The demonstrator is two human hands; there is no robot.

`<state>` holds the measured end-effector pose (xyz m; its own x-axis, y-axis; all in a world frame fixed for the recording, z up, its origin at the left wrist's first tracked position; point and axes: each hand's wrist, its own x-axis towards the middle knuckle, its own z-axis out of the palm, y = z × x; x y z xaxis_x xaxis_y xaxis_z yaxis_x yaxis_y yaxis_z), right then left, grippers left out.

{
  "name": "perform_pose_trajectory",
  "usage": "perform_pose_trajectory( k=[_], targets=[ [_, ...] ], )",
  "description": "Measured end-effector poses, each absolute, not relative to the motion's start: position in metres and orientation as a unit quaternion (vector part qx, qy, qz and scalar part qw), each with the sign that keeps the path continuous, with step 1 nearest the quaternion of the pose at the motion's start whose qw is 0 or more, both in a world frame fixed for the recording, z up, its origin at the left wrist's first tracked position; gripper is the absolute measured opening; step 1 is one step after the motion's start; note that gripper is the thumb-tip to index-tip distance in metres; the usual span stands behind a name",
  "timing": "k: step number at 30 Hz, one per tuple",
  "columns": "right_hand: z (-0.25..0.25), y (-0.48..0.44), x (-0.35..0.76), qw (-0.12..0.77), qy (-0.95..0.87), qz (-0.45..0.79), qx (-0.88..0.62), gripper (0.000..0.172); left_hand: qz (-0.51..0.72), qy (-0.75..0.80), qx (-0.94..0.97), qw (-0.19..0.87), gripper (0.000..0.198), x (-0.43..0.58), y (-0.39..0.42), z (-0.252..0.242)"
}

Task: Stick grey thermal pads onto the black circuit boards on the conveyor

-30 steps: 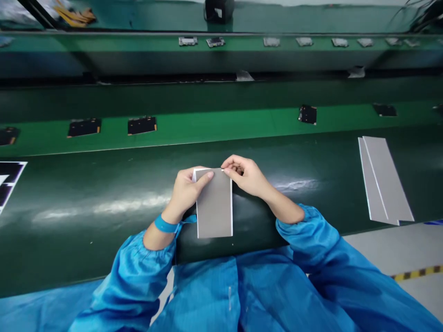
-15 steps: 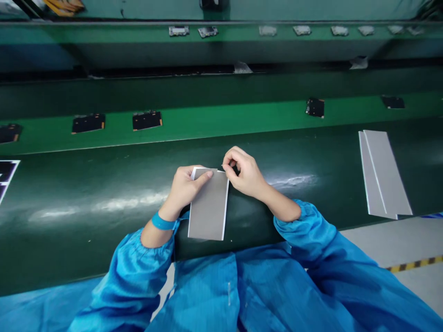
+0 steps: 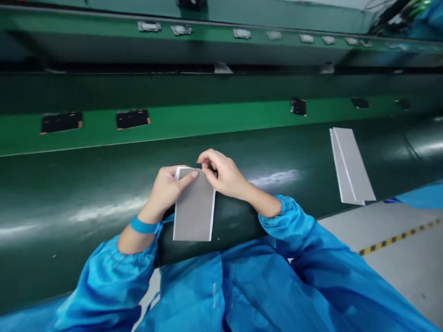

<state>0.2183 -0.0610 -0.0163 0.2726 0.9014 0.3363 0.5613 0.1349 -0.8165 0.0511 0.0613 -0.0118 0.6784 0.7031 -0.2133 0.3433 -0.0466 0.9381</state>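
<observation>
My left hand (image 3: 172,186) grips a grey rectangular panel (image 3: 194,210) with white edges by its upper left, thumb flat on the grey face and fingers behind. The panel is held over the dark green work surface, its long side towards my body. At its upper right corner is my right hand (image 3: 221,173), with thumb and forefinger curled close together. Whatever lies between those fingertips is too small to make out. A blue band circles my left wrist.
Two overlapping grey panels (image 3: 352,166) lie to the right on the dark green surface (image 3: 277,157). Behind it, black flat parts (image 3: 133,119) sit spaced along a bright green strip (image 3: 221,115). Small silvery parts (image 3: 241,33) line a farther ledge. Yellow-black floor tape (image 3: 398,240) shows at lower right.
The head view has swung right, so everything sits farther left in the picture. My right hand has moved in over the panel's top right corner. My left hand keeps its grip.
</observation>
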Motion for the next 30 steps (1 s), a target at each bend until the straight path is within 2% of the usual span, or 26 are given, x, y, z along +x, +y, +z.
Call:
perform_pose_trajectory(
  k=[4, 7, 12, 18, 24, 30],
  targets=[
    [-0.003, -0.059, 0.228, 0.544, -0.492, 0.187, -0.654, 0.014, 0.159, 0.346, 0.708, 0.594, 0.045, 0.052, 0.063, -0.006],
    [0.01, -0.03, 0.241, 0.548, -0.491, 0.223, -0.64, 0.021, 0.182, 0.314, 0.705, 0.61, 0.044, 0.049, 0.066, -0.005],
    [0.013, 0.074, 0.242, 0.49, -0.564, 0.277, -0.604, 0.026, 0.156, 0.214, 0.727, 0.634, 0.033, 0.043, 0.064, -0.013],
    [-0.012, 0.188, 0.218, 0.429, -0.597, 0.298, -0.609, 0.027, 0.134, 0.144, 0.761, 0.619, 0.021, 0.039, 0.062, -0.022],
    [-0.035, 0.211, 0.212, 0.37, -0.595, 0.279, -0.657, 0.035, 0.132, 0.11, 0.768, 0.617, 0.019, 0.039, 0.06, -0.023],
    [-0.042, 0.202, 0.225, 0.368, -0.59, 0.274, -0.665, 0.029, 0.126, 0.088, 0.771, 0.618, 0.014, 0.04, 0.054, -0.022]
  ],
)
